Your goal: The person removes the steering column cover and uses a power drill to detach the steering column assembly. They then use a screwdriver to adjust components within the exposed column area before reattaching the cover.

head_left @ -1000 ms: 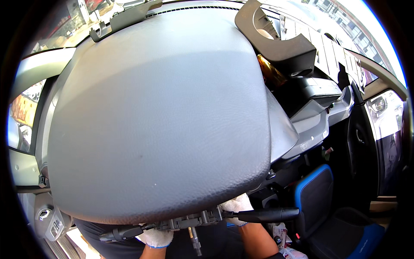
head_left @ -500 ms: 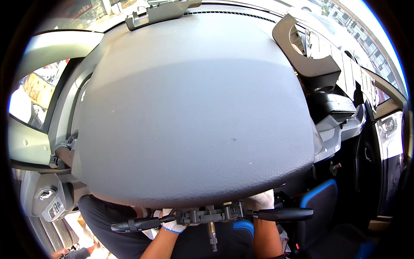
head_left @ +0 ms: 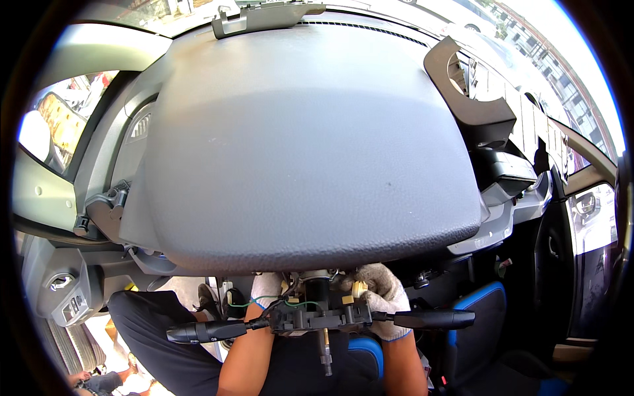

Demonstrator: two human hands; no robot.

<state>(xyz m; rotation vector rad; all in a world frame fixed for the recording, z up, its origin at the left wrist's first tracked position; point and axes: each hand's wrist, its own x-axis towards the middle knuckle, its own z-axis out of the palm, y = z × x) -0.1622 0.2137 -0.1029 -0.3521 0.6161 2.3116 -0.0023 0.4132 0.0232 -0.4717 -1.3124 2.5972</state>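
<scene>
In front of me the steering column [head_left: 317,295] stands without a wheel, its bare metal shaft [head_left: 325,353] pointing toward me. A black combination switch [head_left: 320,318] is mounted on it, with a left stalk [head_left: 206,331] and a right stalk [head_left: 434,320]. My right hand [head_left: 384,290], in a pale knitted glove, curls beside the column, its fingers closed on a small cream wire connector [head_left: 358,289]. Left of the column is my gloved left hand [head_left: 266,285], its fingers hidden beneath the dashboard edge and behind wires. A green wire [head_left: 249,303] runs past it toward the switch.
The large grey dashboard top [head_left: 310,152] overhangs both hands. A loose curved brown-grey trim piece [head_left: 462,99] rests at its right, and a grey trim panel [head_left: 264,20] lies at the far edge. A blue-edged black seat [head_left: 479,330] stands at right; the door panel [head_left: 69,290] is at left.
My view has shifted, showing more below the dashboard edge. The right hand, mostly hidden before, now shows with the cream connector; wires and the column behind the switch have come into sight.
</scene>
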